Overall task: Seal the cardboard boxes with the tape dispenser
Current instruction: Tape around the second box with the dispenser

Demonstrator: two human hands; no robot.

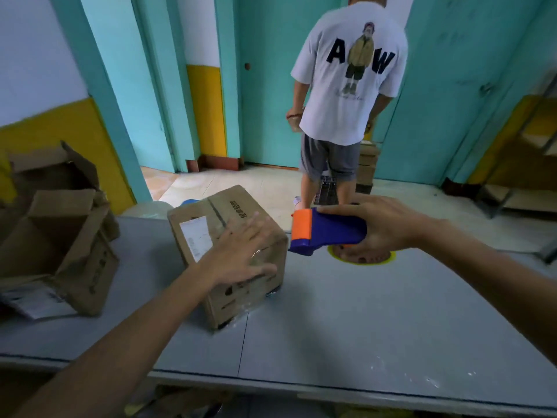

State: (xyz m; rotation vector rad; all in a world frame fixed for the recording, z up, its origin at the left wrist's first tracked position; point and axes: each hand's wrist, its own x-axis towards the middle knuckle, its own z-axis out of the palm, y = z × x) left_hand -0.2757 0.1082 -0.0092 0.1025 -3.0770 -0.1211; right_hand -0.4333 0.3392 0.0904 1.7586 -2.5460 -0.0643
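Closed cardboard box (211,233) on table; blue-orange tape dispenser (325,233) just beside.

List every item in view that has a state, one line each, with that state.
closed box: flaps shut, upright on the grey table, label on its side
left hand: flat, pressing on the closed box
right hand: gripping the tape dispenser
tape dispenser: held off the table, just right of the closed box
open boxes: flaps up, unsealed, at the table's left
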